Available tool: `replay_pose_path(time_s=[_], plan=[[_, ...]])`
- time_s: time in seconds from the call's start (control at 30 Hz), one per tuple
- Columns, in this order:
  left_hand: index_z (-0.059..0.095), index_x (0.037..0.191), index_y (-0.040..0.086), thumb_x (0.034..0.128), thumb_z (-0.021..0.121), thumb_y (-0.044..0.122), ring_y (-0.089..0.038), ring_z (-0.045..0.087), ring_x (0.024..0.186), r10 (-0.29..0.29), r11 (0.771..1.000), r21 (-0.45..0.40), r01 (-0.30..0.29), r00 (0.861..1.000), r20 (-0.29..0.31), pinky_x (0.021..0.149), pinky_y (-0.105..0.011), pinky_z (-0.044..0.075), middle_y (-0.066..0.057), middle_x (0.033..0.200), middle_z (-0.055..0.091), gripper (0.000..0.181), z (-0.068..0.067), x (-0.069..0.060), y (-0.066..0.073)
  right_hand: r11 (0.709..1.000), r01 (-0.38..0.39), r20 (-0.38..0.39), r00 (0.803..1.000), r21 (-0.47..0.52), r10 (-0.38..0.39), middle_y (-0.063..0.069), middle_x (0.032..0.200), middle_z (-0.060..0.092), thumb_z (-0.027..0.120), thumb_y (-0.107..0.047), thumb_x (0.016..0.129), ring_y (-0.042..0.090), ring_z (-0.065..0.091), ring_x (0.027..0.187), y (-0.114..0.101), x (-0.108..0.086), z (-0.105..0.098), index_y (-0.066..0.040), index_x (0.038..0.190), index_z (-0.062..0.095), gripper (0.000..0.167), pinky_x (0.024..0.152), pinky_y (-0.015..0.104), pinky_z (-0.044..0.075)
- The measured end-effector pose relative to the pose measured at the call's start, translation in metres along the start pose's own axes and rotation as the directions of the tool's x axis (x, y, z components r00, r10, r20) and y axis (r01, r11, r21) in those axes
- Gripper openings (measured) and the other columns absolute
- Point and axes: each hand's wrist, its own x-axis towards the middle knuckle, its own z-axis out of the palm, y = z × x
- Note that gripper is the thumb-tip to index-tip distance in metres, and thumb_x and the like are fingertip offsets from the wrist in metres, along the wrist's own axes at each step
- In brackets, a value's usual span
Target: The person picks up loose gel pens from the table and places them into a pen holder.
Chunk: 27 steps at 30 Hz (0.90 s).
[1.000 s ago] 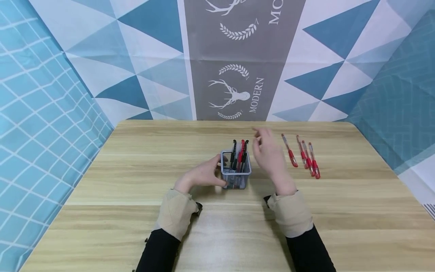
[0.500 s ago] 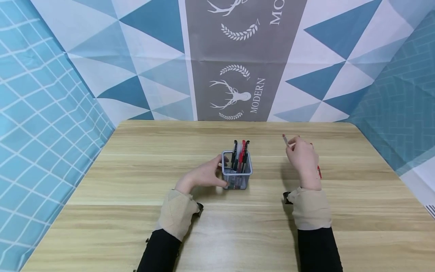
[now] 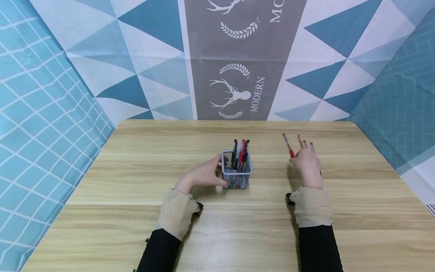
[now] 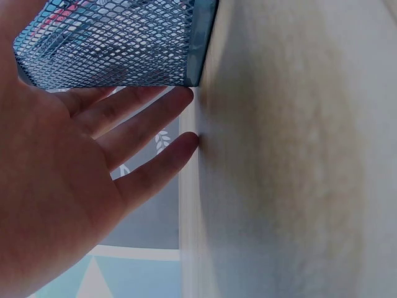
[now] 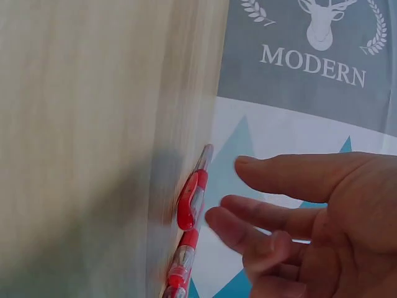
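"What is changed?"
"The right hand is brought to the red pens, fingers relaxed; none is gripped yet."
"The pen holder, left of them?"
"Touched by the left hand, fingers straight."

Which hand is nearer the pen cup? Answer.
Left. The left hand touches the pen cup at its left side; the right hand is well to its right, by the loose pens.

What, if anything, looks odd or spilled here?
Nothing looks spilled. At most, clear plastic pens with red caps look stray: they lie on the light wooden table while black and red pens stand in the square grey mesh holder.
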Motion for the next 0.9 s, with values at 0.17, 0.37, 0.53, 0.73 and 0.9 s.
replay_pose_path(time_s=[0.17, 0.37, 0.53, 0.73, 0.9], plan=[[0.032, 0.133, 0.018, 0.0635, 0.078, 0.013, -0.019, 0.047, 0.115, -0.002, 1.000, -0.005, 0.002, 1.000, -0.002, 0.104, -0.041, 0.034, -0.001, 0.122, 0.051, 0.084, 0.000, -0.001, -0.001, 0.999, -0.031, 0.029, 0.999, -0.019, 0.031, 0.025, 0.096, 0.061, 0.056, -0.020, 0.084, 0.034, 0.055, 0.077, 0.003, -0.001, 0.004, 0.004, 0.079, 0.063, 0.026, 0.055, 0.038, 0.045], [0.033, 0.133, 0.019, 0.0634, 0.078, 0.014, -0.019, 0.047, 0.115, -0.003, 1.000, 0.003, 0.003, 1.000, -0.002, 0.104, -0.040, 0.034, -0.001, 0.122, 0.051, 0.083, 0.000, 0.000, -0.002, 0.998, -0.046, 0.067, 0.997, -0.034, 0.048, 0.018, 0.078, 0.060, 0.057, -0.022, 0.085, 0.025, 0.050, 0.063, 0.008, 0.001, 0.007, 0.003, 0.075, 0.062, 0.028, 0.052, 0.033, 0.041], [0.033, 0.133, 0.019, 0.0638, 0.078, 0.014, -0.020, 0.047, 0.116, 0.001, 1.000, -0.011, -0.001, 1.000, 0.003, 0.104, -0.040, 0.034, -0.002, 0.123, 0.050, 0.083, 0.000, 0.001, -0.002, 0.998, -0.049, 0.046, 0.998, -0.047, 0.051, 0.017, 0.072, 0.057, 0.054, -0.021, 0.087, 0.023, 0.048, 0.059, 0.012, 0.002, 0.007, 0.002, 0.070, 0.060, 0.030, 0.050, 0.031, 0.039], [0.030, 0.136, 0.018, 0.0644, 0.078, 0.015, -0.019, 0.047, 0.115, -0.005, 1.000, -0.005, 0.005, 1.000, 0.002, 0.104, -0.040, 0.034, -0.002, 0.123, 0.050, 0.086, 0.000, 0.001, -0.001, 0.997, -0.072, 0.012, 0.997, -0.042, 0.073, 0.018, 0.070, 0.056, 0.053, -0.021, 0.087, 0.024, 0.048, 0.057, 0.012, 0.002, 0.006, -0.001, 0.062, 0.056, 0.031, 0.047, 0.030, 0.039], [0.030, 0.136, 0.017, 0.0645, 0.078, 0.016, -0.018, 0.048, 0.115, -0.011, 1.000, 0.011, 0.011, 1.000, -0.002, 0.104, -0.038, 0.034, 0.000, 0.122, 0.050, 0.086, 0.000, 0.000, 0.000, 0.997, -0.064, 0.006, 0.998, -0.047, 0.064, 0.026, 0.082, 0.059, 0.052, -0.019, 0.086, 0.029, 0.051, 0.063, 0.013, 0.003, 0.007, 0.003, 0.070, 0.058, 0.028, 0.051, 0.036, 0.043]])
